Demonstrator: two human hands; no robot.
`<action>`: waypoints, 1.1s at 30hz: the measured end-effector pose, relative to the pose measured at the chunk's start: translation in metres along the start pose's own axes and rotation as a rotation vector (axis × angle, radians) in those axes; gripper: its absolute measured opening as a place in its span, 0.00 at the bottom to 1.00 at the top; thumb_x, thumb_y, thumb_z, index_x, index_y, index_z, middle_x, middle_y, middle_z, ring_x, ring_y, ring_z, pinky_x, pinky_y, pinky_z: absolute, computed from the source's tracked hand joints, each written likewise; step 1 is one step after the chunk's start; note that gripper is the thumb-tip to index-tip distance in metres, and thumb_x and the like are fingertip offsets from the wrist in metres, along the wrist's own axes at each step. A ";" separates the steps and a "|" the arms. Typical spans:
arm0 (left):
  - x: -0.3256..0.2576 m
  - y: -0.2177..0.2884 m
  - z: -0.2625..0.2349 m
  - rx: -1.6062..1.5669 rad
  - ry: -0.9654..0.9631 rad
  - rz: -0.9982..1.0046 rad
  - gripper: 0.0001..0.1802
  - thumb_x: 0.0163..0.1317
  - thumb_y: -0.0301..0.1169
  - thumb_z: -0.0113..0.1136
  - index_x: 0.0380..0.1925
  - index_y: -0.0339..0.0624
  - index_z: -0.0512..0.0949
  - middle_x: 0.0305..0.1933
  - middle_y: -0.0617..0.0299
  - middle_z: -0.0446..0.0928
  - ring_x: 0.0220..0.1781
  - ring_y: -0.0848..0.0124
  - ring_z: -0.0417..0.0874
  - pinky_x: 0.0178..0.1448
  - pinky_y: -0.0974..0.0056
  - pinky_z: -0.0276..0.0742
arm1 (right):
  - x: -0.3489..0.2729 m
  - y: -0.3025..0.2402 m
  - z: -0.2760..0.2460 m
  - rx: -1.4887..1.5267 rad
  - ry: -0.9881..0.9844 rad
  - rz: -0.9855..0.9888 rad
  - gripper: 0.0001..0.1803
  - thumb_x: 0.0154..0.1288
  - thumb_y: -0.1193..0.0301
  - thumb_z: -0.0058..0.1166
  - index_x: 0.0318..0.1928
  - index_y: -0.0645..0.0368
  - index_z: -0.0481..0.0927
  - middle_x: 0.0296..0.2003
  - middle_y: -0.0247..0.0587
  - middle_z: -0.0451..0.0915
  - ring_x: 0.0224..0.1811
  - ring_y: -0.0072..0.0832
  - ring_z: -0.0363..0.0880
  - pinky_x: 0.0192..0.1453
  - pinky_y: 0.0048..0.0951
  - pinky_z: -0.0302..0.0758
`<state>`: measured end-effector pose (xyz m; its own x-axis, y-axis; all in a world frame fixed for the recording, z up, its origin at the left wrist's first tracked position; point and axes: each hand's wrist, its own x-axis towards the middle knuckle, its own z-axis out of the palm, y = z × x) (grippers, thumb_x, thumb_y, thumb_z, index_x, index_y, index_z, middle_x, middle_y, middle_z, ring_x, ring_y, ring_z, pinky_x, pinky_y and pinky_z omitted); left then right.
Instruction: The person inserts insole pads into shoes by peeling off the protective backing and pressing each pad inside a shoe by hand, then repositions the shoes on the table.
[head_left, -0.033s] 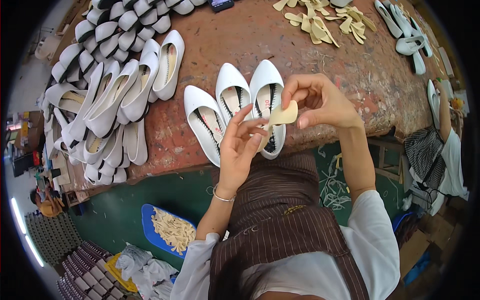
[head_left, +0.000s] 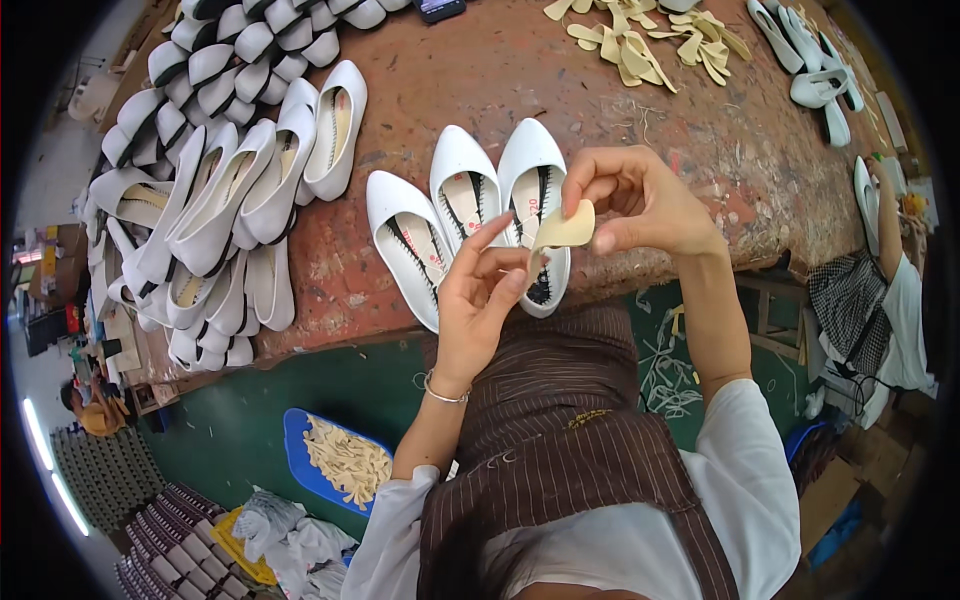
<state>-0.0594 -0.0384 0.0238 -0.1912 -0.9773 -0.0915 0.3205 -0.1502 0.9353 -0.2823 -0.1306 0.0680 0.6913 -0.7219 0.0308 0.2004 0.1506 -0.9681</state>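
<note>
In the head view, we see a cream insole [head_left: 568, 228] right at the fingertips, spanning the gap between the two hands. The right hand [head_left: 645, 205] pinches its broad end between thumb and index finger, the other fingers curled in. The left hand [head_left: 475, 310] has its thumb and fingers parted, the tips at the insole's narrow end; we cannot tell how firmly they grip it.

Behind the insole, from where we look, is the right-hand one of three white shoes [head_left: 532, 150], whose toes point away beyond the fingers. The left-hand shoe sits just beside the left fingers.

We see the right wrist bent so that its fingers point leftward, while the left hand rises from a wrist with a bracelet [head_left: 447, 388], palm turned inward.

The near edge of the table [head_left: 430, 80] runs beneath both hands, on the body side of the fingertips. Stained tabletop spreads to the right of the right fingers and beyond the toes, up to some loose insoles [head_left: 625, 50]; well left of the left fingers, we see heaped shoes [head_left: 245, 190].
</note>
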 end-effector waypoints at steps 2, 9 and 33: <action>-0.002 -0.001 -0.003 0.060 -0.013 0.009 0.27 0.70 0.24 0.59 0.67 0.34 0.66 0.50 0.57 0.81 0.49 0.74 0.80 0.56 0.68 0.75 | -0.001 -0.003 0.003 -0.060 0.058 0.035 0.15 0.57 0.77 0.70 0.43 0.61 0.79 0.35 0.32 0.86 0.37 0.15 0.83 0.42 0.18 0.78; -0.010 -0.008 -0.008 0.111 -0.054 -0.008 0.22 0.66 0.21 0.62 0.60 0.33 0.73 0.45 0.61 0.81 0.43 0.77 0.80 0.51 0.70 0.75 | -0.005 -0.007 0.003 -0.080 0.100 0.035 0.24 0.58 0.81 0.66 0.55 0.64 0.74 0.36 0.38 0.87 0.41 0.18 0.84 0.47 0.21 0.80; -0.019 -0.012 -0.012 0.142 0.093 -0.044 0.17 0.66 0.18 0.62 0.55 0.33 0.74 0.45 0.61 0.80 0.46 0.79 0.79 0.51 0.72 0.75 | -0.007 0.007 -0.008 -0.178 0.253 0.096 0.12 0.61 0.79 0.62 0.47 0.63 0.86 0.38 0.36 0.88 0.34 0.13 0.82 0.35 0.14 0.75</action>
<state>-0.0482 -0.0199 0.0105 -0.1136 -0.9808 -0.1582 0.1785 -0.1768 0.9679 -0.2911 -0.1296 0.0594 0.5024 -0.8584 -0.1039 0.0028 0.1218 -0.9926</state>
